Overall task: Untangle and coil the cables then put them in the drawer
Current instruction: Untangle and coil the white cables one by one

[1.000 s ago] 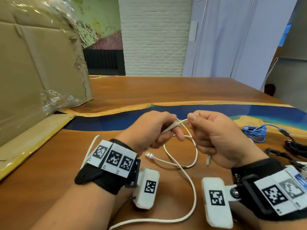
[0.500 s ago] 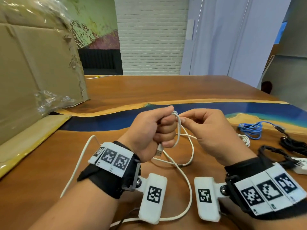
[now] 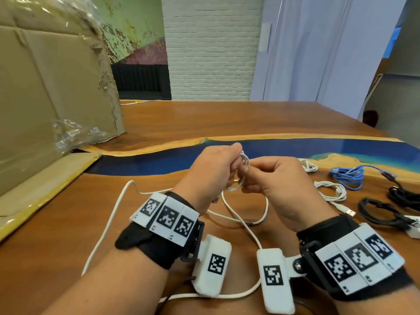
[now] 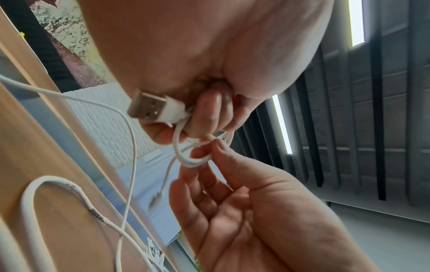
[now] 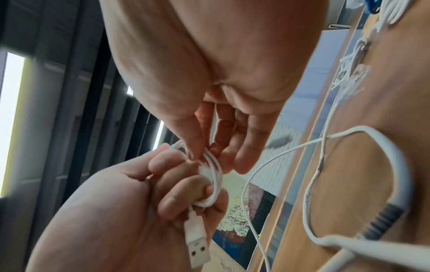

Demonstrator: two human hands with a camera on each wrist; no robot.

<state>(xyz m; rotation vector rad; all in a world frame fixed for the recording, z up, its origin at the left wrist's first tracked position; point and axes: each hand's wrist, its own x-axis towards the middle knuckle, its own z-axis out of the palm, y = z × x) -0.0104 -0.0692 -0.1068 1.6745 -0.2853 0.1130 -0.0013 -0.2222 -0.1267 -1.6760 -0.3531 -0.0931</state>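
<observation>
Above the wooden table (image 3: 204, 119), my left hand (image 3: 236, 164) grips a thin white USB cable (image 3: 245, 163), which is wound in small loops round its curled fingers. The cable's USB plug (image 4: 151, 108) sticks out below the fist and also shows in the right wrist view, USB plug (image 5: 197, 237). My right hand (image 3: 246, 178) pinches the loops (image 5: 213, 165) between thumb and forefinger, right against the left fingers. The cable's loose tail (image 3: 241, 220) hangs down to the table. No drawer is in view.
A thicker white cable (image 3: 106, 226) snakes over the table under my wrists. At right lie a blue cable (image 3: 350, 176), two white bundles (image 3: 331, 189), black cables (image 3: 381, 212) and a white adapter (image 3: 413, 230). A big cardboard box (image 3: 45, 87) stands at left.
The left hand has closed into a fist with the plug tucked below it. The right hand has wound more of the white cable round the left fingers, so less slack hangs down.
</observation>
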